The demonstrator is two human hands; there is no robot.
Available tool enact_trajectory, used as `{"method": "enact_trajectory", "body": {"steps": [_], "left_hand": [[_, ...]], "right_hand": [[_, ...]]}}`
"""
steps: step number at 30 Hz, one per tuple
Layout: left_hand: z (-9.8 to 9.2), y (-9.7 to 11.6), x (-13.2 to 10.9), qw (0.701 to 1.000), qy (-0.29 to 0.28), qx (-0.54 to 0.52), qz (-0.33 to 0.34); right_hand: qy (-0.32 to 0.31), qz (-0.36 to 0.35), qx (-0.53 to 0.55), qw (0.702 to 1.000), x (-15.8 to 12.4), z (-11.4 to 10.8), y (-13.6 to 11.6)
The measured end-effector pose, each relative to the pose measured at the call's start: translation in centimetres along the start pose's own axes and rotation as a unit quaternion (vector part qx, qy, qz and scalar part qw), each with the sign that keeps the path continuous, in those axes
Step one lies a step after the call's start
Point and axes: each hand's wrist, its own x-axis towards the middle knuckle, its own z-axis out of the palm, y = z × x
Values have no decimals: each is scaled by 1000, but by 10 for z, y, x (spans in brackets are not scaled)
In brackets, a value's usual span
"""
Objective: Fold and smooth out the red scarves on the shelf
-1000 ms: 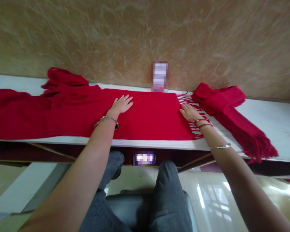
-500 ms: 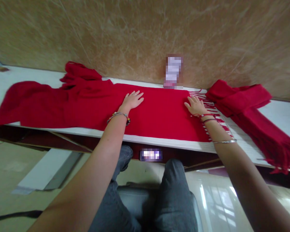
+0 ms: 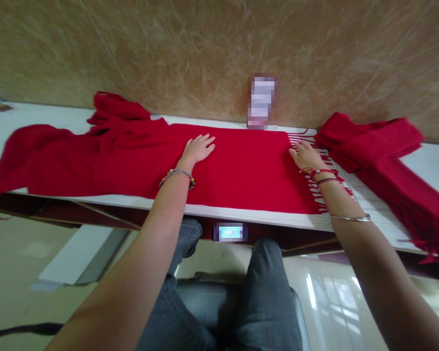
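Both hands flat and released, no grip, left hand [image 3: 199, 148] mid red knitted scarf [image 3: 241, 168], right hand [image 3: 307, 156] at its fringed end, scarf spread along white counter [image 3: 241, 214], second folded scarf [image 3: 373, 141] rightward.

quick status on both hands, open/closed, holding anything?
Left hand: open, palm flat on the spread red scarf, holding nothing.
Right hand: open, flat on the scarf's fringed end, holding nothing.
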Motion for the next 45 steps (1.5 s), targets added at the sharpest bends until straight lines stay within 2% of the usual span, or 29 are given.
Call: {"method": "enact_trajectory", "body": {"steps": [2, 5, 7, 10, 12, 17, 21, 23, 26, 28, 29, 34, 37, 42, 45], "left_hand": [[0, 0, 0, 1000, 4, -6, -3], [0, -1, 0, 1000, 12, -13, -1], [0, -1, 0, 1000, 18, -17, 0], [0, 0, -1, 999, 24, -21, -4], [0, 1, -1, 999, 24, -22, -8], [1, 1, -1, 999, 25, -22, -10], [1, 0, -2, 999, 31, -21, -6], [1, 1, -2, 999, 34, -21, -4], [0, 1, -3, 999, 34, -24, -7], [-1, 2, -3, 999, 33, -26, -11], [-1, 2, -3, 999, 32, -28, -12], [-1, 2, -2, 999, 34, -33, -12], [-1, 2, -2, 999, 37, -35, -11], [-2, 3, -3, 999, 36, -34, -10], [-2, 3, -4, 999, 35, -36, -12]], "right_hand": [[21, 9, 8, 1000, 1, 0, 1], [-22, 16, 15, 1000, 0, 0, 0], [-29, 12, 20, 999, -2, 0, -1], [33, -22, 27, 999, -2, -1, -5], [49, -55, 19, 997, -1, -2, -9], [-65, -139, -24, 988, -3, 2, -21], [-81, -134, -25, 987, -5, 3, -22], [-68, -119, -15, 990, -5, -1, -21], [2, -105, 17, 994, -4, -11, -17], [48, -116, 32, 992, -2, -15, -16], [52, -128, 35, 990, -1, -15, -15], [-70, -212, 9, 975, 3, -1, -17], [-81, -188, -19, 979, 2, 4, -17], [-79, -67, -64, 993, -3, -4, -5], [-63, -25, -65, 996, -4, -6, 7]]}}
